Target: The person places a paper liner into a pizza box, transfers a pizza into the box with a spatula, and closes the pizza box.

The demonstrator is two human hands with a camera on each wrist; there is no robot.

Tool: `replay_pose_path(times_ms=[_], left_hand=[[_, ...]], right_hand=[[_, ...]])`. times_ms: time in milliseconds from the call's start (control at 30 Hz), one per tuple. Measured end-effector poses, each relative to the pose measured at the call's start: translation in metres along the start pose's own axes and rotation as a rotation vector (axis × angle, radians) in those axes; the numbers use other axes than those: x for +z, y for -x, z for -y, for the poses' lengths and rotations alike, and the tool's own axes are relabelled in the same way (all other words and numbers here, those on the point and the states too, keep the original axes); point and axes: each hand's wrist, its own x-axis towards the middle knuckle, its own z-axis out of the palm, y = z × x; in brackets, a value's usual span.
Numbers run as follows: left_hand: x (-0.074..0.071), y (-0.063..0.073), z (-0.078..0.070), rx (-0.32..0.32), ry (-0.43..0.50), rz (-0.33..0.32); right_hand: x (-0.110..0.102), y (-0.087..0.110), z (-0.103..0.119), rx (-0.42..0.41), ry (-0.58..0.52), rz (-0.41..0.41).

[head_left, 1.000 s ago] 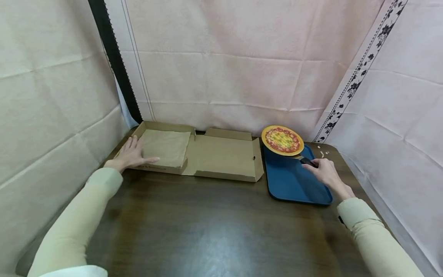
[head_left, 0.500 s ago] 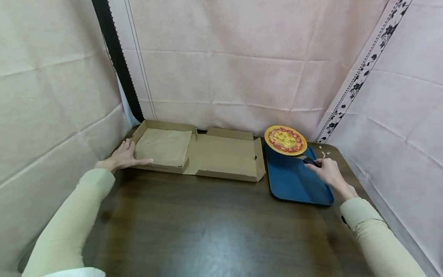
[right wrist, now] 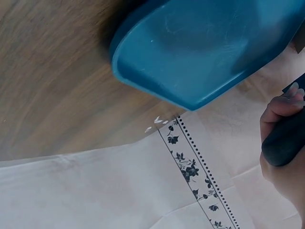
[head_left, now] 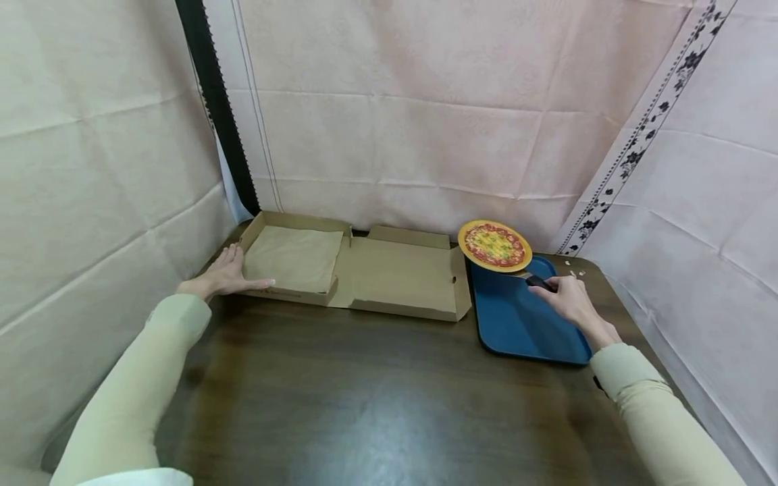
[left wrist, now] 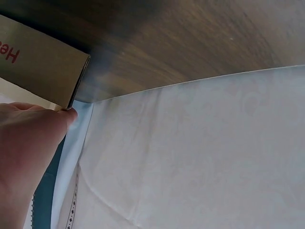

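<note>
My right hand (head_left: 571,302) grips the black handle (head_left: 539,283) of a flat server, with a pizza (head_left: 495,245) on a yellow round resting over its blade. Pizza and blade hover above the far end of a blue tray (head_left: 523,324). The right wrist view shows the fingers curled round that handle (right wrist: 281,143); the pizza is out of that view. My left hand (head_left: 225,273), fingers spread, rests against the near left corner of an open cardboard pizza box (head_left: 286,295). In the left wrist view, a fingertip touches the box corner (left wrist: 71,81).
Brown paper (head_left: 294,256) lines the box, and its lid (head_left: 404,277) lies folded out rightward, beside the tray. Small white scraps (head_left: 571,266) lie behind the tray. Cloth walls (head_left: 389,101) stand around the dark wooden table (head_left: 340,385).
The server with the pizza has shifted slightly left, nearer the box lid. My left hand has slid a little left, toward the box's outer corner. The view has turned slightly.
</note>
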Motion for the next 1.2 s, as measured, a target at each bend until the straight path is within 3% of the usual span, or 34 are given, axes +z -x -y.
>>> replay_pose_path(times_ms=[333, 1200], left_hand=[[0.002, 0.002, -0.004, -0.015, 0.014, 0.027], [0.000, 0.001, -0.002, -0.031, 0.011, -0.004]], right_hand=[[0.011, 0.001, 0.005, -0.013, -0.025, 0.007], [0.021, -0.020, 0.024, -0.043, -0.045, 0.030]])
